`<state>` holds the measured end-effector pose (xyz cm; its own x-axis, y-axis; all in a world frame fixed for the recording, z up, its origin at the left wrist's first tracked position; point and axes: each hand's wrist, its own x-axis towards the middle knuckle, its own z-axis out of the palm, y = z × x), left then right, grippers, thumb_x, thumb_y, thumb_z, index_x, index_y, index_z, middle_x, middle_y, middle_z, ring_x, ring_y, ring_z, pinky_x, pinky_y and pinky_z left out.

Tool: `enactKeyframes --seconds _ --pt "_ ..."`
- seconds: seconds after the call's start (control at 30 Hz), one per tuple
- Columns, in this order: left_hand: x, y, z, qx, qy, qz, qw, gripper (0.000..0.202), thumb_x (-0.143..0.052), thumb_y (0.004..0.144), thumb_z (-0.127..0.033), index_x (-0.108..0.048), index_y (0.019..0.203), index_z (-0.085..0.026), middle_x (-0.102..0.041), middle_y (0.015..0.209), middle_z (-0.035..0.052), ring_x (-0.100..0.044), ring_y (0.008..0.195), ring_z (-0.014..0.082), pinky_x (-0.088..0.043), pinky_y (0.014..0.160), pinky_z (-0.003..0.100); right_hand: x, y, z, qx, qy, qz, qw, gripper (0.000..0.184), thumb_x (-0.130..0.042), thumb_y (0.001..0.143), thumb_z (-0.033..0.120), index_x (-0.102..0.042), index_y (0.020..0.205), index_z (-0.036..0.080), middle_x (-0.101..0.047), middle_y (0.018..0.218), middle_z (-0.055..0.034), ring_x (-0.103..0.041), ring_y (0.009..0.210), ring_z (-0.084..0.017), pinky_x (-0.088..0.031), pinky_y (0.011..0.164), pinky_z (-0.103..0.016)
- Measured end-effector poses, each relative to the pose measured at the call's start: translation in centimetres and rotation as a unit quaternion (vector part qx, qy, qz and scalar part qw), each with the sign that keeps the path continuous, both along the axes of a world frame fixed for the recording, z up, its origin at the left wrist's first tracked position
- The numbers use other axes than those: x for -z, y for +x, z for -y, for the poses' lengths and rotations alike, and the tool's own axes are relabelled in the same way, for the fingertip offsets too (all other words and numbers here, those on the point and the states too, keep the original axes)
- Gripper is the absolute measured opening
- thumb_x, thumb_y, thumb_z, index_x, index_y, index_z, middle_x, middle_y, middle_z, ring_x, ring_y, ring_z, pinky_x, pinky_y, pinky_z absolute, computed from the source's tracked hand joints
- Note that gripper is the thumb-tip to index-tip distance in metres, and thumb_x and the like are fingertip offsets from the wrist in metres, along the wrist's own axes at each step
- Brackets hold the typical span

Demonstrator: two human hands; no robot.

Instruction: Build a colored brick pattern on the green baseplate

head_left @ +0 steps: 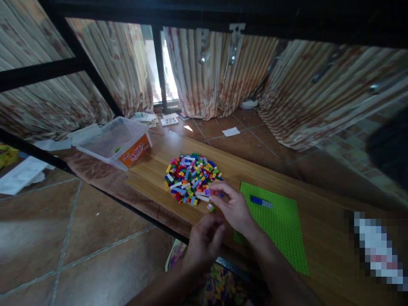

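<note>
A heap of small coloured bricks (pixel 191 176) lies on a low wooden table (pixel 153 174). My right hand (pixel 232 206) reaches over the heap's near right edge, its fingertips pinched on a small purple brick. My left hand (pixel 204 240) rests curled at the table's near edge, just below a loose brick (pixel 210 207); whether it holds anything is hidden. A green baseplate (pixel 277 225) lies to the right of my hands, with a short blue and grey row of bricks (pixel 260 202) stuck on it.
A clear plastic tub (pixel 116 142) with an orange label stands at the table's far left end. Papers and cards lie on the tiled floor by the striped curtains (pixel 216 76). A dark metal frame (pixel 86 63) crosses the left.
</note>
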<state>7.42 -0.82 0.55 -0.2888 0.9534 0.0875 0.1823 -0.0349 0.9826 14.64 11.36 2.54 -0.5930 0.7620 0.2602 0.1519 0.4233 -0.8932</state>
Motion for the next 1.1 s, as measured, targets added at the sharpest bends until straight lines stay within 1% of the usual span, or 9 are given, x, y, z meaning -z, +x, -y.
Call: enactKeyframes --seconds 0.03,0.1,0.27,0.37,0.57,0.73,0.87,0.97,1.1 --pt "-0.6 -0.4 0.0 -0.046 -0.013 0.047 0.998 0.017 -0.054 0.090 -0.030 -0.063 0.096 -0.017 -0.066 0.089 0.0054 -0.061 0.083 0.0163 -0.049 0.076 0.026 -0.3 0.8 0.4 0.006 -0.023 -0.014 1.000 0.013 -0.062 0.086 0.028 -0.065 0.099 0.023 -0.067 0.099 -0.0031 -0.064 0.091 -0.017 -0.053 0.082 -0.032" --pt "-1.7 -1.0 -0.5 -0.067 -0.017 0.138 0.988 0.022 -0.057 0.089 -0.033 -0.062 0.104 -0.018 -0.065 0.099 0.0055 -0.060 0.094 0.0174 -0.048 0.084 0.027 -1.0 2.3 1.3 0.015 -0.022 -0.014 1.000 0.012 -0.061 0.087 0.026 -0.065 0.098 0.024 -0.069 0.095 -0.0022 -0.064 0.089 -0.017 -0.053 0.080 -0.030" --pt "-3.4 -1.0 -2.6 -0.022 -0.030 0.237 0.971 0.026 -0.071 0.078 -0.035 -0.068 0.095 -0.017 -0.066 0.087 0.0027 -0.059 0.081 0.0145 -0.048 0.078 0.025 -2.5 5.1 2.8 0.017 0.091 0.055 0.994 0.016 -0.055 0.089 0.019 -0.065 0.101 0.025 -0.067 0.099 -0.0038 -0.062 0.095 -0.018 -0.051 0.084 -0.032" --pt "-3.4 -0.3 -2.8 0.008 -0.093 0.281 0.955 0.026 -0.075 0.074 -0.034 -0.072 0.091 -0.015 -0.065 0.075 0.0009 -0.055 0.068 0.0109 -0.045 0.066 0.022 -2.4 6.7 3.7 0.046 0.101 0.083 0.990 0.016 -0.057 0.090 0.021 -0.065 0.102 0.026 -0.065 0.102 -0.0048 -0.061 0.098 -0.019 -0.050 0.085 -0.032" --pt "-2.4 1.0 -1.4 0.106 -0.271 0.449 0.845 0.030 -0.078 0.069 -0.036 -0.073 0.086 -0.011 -0.067 0.073 0.0050 -0.061 0.066 0.0137 -0.047 0.067 0.026 -0.5 9.8 6.6 0.054 0.037 0.080 0.995 0.018 -0.058 0.090 0.023 -0.066 0.106 0.029 -0.064 0.101 -0.0034 -0.061 0.095 -0.016 -0.051 0.081 -0.028" --pt "-1.7 2.0 -1.6 0.154 -0.303 0.440 0.831 0.028 -0.079 0.067 -0.035 -0.071 0.074 -0.009 -0.063 0.065 0.0034 -0.055 0.057 0.0091 -0.040 0.057 0.021 0.1 11.4 7.7 0.077 -0.031 0.060 0.995 0.011 -0.059 0.090 0.023 -0.066 0.097 0.027 -0.064 0.097 -0.0026 -0.062 0.089 -0.015 -0.051 0.076 -0.026" --pt "-2.0 2.8 -2.5 0.182 -0.309 0.436 0.825 0.026 -0.078 0.069 -0.034 -0.070 0.070 -0.010 -0.058 0.059 0.0010 -0.051 0.052 0.0073 -0.037 0.052 0.019 0.2 12.6 7.3 0.109 -0.104 -0.009 0.989 0.009 -0.061 0.089 0.028 -0.070 0.090 0.025 -0.066 0.092 -0.0026 -0.062 0.086 -0.016 -0.051 0.074 -0.026" --pt "-2.5 3.3 -3.3 0.177 -0.319 0.452 0.814 0.025 -0.080 0.067 -0.032 -0.072 0.076 -0.011 -0.061 0.063 0.0013 -0.054 0.055 0.0081 -0.043 0.056 0.020 0.8 13.4 6.6 0.151 -0.187 -0.099 0.965 0.012 -0.067 0.084 0.032 -0.073 0.091 0.025 -0.068 0.086 -0.0015 -0.063 0.080 -0.015 -0.052 0.072 -0.026" --pt "-2.6 3.7 -4.4 0.123 -0.293 0.466 0.826 0.031 -0.083 0.065 -0.030 -0.073 0.089 -0.013 -0.068 0.079 0.0053 -0.061 0.071 0.0117 -0.049 0.069 0.023 1.7 14.3 5.3 0.219 -0.339 -0.270 0.874 0.021 -0.078 0.073 0.036 -0.076 0.092 0.026 -0.072 0.083 0.0003 -0.065 0.071 -0.012 -0.055 0.071 -0.025"
